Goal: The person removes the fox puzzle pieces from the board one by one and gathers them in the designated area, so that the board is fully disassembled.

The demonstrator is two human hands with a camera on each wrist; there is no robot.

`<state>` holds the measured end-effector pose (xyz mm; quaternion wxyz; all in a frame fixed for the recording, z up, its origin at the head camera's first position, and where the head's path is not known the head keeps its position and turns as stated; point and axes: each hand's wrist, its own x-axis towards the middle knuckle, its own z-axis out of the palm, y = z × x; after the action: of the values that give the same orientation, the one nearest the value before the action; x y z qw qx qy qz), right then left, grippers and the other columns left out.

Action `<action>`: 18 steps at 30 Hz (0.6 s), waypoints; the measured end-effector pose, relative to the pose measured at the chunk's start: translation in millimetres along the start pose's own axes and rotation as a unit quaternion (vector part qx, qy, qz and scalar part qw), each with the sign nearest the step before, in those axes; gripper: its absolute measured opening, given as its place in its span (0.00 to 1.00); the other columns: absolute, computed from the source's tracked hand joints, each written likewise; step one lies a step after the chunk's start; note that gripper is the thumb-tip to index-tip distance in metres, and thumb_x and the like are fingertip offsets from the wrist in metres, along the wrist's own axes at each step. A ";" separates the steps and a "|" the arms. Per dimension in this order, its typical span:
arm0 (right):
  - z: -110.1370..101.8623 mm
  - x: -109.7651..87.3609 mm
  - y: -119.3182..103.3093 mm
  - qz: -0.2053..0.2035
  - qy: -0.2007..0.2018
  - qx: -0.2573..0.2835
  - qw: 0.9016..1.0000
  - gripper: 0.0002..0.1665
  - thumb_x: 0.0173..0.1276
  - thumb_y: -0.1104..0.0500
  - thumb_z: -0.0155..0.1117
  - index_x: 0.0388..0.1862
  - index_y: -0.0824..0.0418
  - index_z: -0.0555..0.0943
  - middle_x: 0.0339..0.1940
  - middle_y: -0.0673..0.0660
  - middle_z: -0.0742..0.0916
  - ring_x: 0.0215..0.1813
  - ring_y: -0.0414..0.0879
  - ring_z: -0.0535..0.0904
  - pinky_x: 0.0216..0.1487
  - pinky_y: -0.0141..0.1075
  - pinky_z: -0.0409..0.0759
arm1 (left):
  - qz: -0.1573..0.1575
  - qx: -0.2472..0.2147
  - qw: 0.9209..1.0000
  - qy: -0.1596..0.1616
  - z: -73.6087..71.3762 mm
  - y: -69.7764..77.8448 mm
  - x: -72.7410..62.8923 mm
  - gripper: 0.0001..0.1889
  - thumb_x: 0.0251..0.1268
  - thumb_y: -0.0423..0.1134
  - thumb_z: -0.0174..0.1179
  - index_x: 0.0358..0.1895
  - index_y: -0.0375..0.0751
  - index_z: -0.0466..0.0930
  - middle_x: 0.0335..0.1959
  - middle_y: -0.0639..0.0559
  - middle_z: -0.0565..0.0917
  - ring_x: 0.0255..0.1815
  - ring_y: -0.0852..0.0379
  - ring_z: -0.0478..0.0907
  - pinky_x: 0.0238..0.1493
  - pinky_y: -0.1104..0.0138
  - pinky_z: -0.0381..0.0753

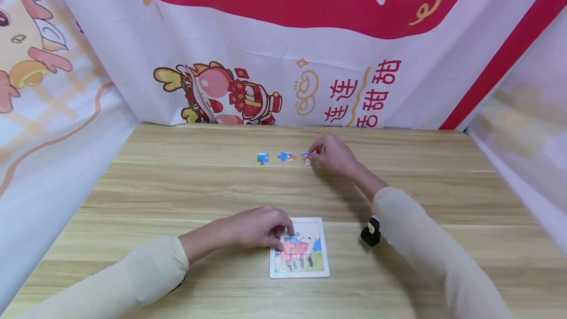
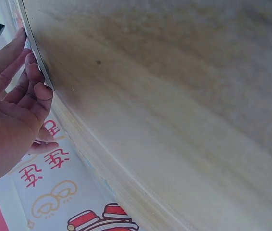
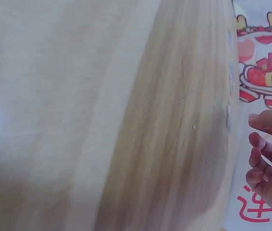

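A square jigsaw puzzle board with a white frame [image 1: 299,275] lies on the table near the front. Inside it several joined pieces [image 1: 301,248] form a pink animal picture. My left hand [image 1: 263,228] rests at the board's left side, its fingertips touching the puzzle. Farther back, three loose jigsaw pieces lie in a row: a blue-green one [image 1: 263,157], a blue and orange one [image 1: 284,156] and a right-hand one [image 1: 305,158]. Bent fingers of my right hand [image 1: 334,154] are at the right-hand piece's edge. In the right wrist view its fingertips [image 3: 254,139] look apart from the pieces.
The wooden table [image 1: 199,181] meets a white and red printed cloth [image 1: 266,38] at its back edge. More printed cloth [image 1: 44,127] hangs at the left and right sides. A black device [image 1: 370,233] sits at my right sleeve.
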<state>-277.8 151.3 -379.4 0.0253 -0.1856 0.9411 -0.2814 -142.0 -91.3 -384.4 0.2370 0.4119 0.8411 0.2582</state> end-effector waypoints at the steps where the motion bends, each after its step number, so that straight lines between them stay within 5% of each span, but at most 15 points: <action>1: -1.2 -3.1 -0.8 -0.009 -0.001 -0.001 1.000 0.08 0.69 0.65 0.69 0.44 0.64 0.91 0.37 0.57 0.87 0.40 0.49 0.79 0.40 0.40 0.78 | 0.003 0.003 1.000 0.001 -0.1 0.0 -0.2 0.13 0.64 0.36 0.73 0.51 0.40 0.87 0.30 0.61 0.77 0.31 0.67 0.71 0.37 0.74 0.77; 18: -4.5 -74.1 -15.8 -0.089 -0.070 0.011 0.993 0.09 0.69 0.66 0.71 0.47 0.64 0.89 0.32 0.50 0.85 0.33 0.42 0.77 0.33 0.34 0.79 | -0.003 0.020 1.000 0.016 1.0 2.7 -4.5 0.14 0.64 0.38 0.73 0.51 0.41 0.85 0.33 0.60 0.77 0.34 0.65 0.72 0.41 0.73 0.77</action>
<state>-204.4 168.4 -371.4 0.0682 -0.2877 0.9138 -0.2786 -137.4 -93.3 -382.6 0.2157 0.4100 0.8511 0.2470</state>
